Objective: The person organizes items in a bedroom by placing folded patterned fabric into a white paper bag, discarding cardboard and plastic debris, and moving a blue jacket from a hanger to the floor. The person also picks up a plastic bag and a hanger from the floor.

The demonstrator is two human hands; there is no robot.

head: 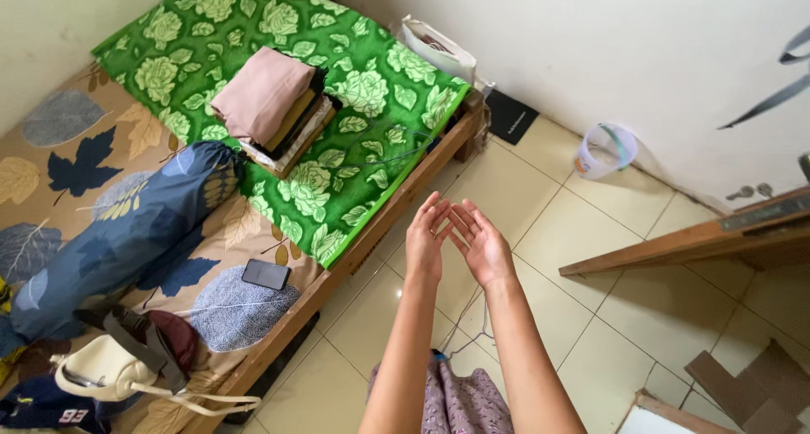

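Note:
Both my arms reach forward over the tiled floor (574, 231) beside a low wooden bed (371, 240). My left hand (426, 236) and my right hand (481, 244) are held up close together, fingers spread, fingertips nearly touching. Neither hand holds anything. Nearest to them is the bed's edge with a green flowered cloth (354, 88). On that cloth lies a stack of folded clothes (274, 101), pink on top.
On the leaf-print sheet lie a blue bolster (126, 231), a black phone (266, 274) and a cream bag (110, 371). A clear plastic container (606, 150) and a white bag (439, 50) stand by the wall. A wooden board (692, 240) and cardboard (751, 388) are at right.

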